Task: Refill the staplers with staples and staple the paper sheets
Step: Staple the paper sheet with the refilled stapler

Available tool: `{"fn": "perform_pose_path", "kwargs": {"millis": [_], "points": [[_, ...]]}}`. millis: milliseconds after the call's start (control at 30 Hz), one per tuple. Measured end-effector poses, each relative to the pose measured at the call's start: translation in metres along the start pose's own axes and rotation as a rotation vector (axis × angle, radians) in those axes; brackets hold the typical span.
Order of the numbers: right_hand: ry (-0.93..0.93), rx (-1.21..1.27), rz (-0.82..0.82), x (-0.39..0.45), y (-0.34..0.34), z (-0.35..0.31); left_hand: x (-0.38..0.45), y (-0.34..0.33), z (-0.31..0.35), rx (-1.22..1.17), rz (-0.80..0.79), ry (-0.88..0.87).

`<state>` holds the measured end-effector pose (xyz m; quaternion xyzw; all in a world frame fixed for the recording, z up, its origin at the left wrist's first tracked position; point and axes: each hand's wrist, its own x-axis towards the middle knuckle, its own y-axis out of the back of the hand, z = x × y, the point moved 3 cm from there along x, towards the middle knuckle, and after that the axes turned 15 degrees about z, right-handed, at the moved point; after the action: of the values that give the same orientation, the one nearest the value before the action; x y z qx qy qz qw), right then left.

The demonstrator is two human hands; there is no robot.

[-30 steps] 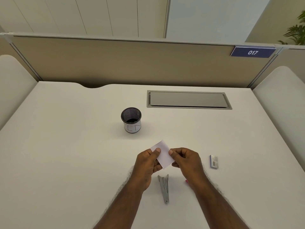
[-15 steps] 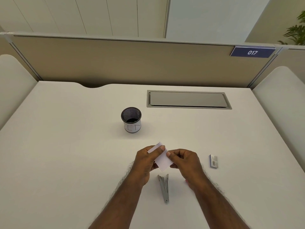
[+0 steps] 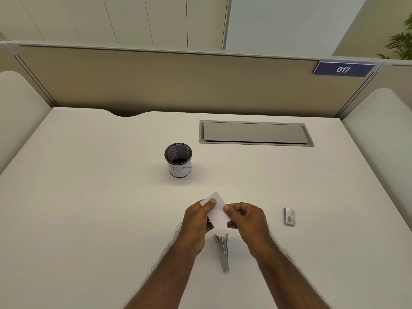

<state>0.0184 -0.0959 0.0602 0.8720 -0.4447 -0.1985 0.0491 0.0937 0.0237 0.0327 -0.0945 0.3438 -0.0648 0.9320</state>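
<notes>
White paper [image 3: 217, 214], a small sheet or folded stack, was pinched between both hands above the near middle of the desk [image 3: 89, 208], well in from every edge. The left hand [image 3: 198, 221] clamped its left edge, thumb on top and fingers curled beneath; the right hand [image 3: 245, 219] nipped the right edge the same way. Whether one sheet or several was held could not be told. The metal stapler [image 3: 222, 250] lay on the desk just beneath the hands, its arms splayed, pointing toward the near edge. A small staple box [image 3: 289, 216] sat to the right, nearer the right edge than the hands. Toward the back, left of centre, stood a black mesh cup [image 3: 178, 160]. The step appeared to be squaring the paper before stapling; doing it well likely meant lining up the edges flush, keeping one hand's pinch firm near a corner, and freeing the other for the stapler.
</notes>
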Motion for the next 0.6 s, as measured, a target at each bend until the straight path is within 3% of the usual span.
{"fn": "perform_pose_path", "kwargs": {"millis": [233, 300, 433, 600], "points": [[-0.020, -0.028, 0.033, -0.007, 0.000, 0.019, 0.005, 0.010, -0.003, 0.070, 0.041, -0.096], [0.007, -0.180, 0.057, -0.012, 0.002, 0.033, 0.009, 0.015, 0.002, 0.125, 0.120, -0.145], [0.207, -0.764, 0.017, -0.033, -0.001, 0.067, 0.016, 0.023, 0.010, 0.154, 0.216, -0.178], [0.331, -0.964, -0.005, -0.045, -0.012, 0.086, 0.017, 0.026, 0.011, 0.195, 0.229, -0.192]]}}
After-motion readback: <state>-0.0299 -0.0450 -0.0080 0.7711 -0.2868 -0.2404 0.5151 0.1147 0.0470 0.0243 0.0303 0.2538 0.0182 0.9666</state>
